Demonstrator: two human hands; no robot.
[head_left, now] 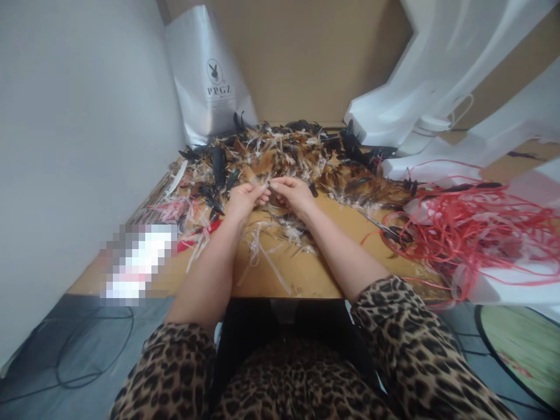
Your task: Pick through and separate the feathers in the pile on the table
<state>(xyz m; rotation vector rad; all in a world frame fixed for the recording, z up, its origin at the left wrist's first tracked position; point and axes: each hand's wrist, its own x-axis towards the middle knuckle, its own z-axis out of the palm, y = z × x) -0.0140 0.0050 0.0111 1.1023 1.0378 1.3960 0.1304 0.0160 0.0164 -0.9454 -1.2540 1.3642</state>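
Note:
Over the middle of the table, my left hand point(245, 198) and my right hand point(296, 193) meet with their fingertips almost touching. Each is closed in a pinch at the lower end of a brown feather point(261, 164), whose thin quill is mostly hidden by the fingers. A large heap of brown and black feathers point(297, 146) lies just beyond both hands. Loose pale feathers point(291, 230) and strips of clear ribbon point(258, 248) lie on the tabletop beneath my forearms.
Scissors point(380, 224) lie at the right, beside a tangle of red ribbon point(476, 227). A silver bag point(205, 76) stands at the back left, white plastic sheeting point(402, 111) at the back right. A blurred-out bright patch point(144, 256) is near the table's left edge point(87, 283).

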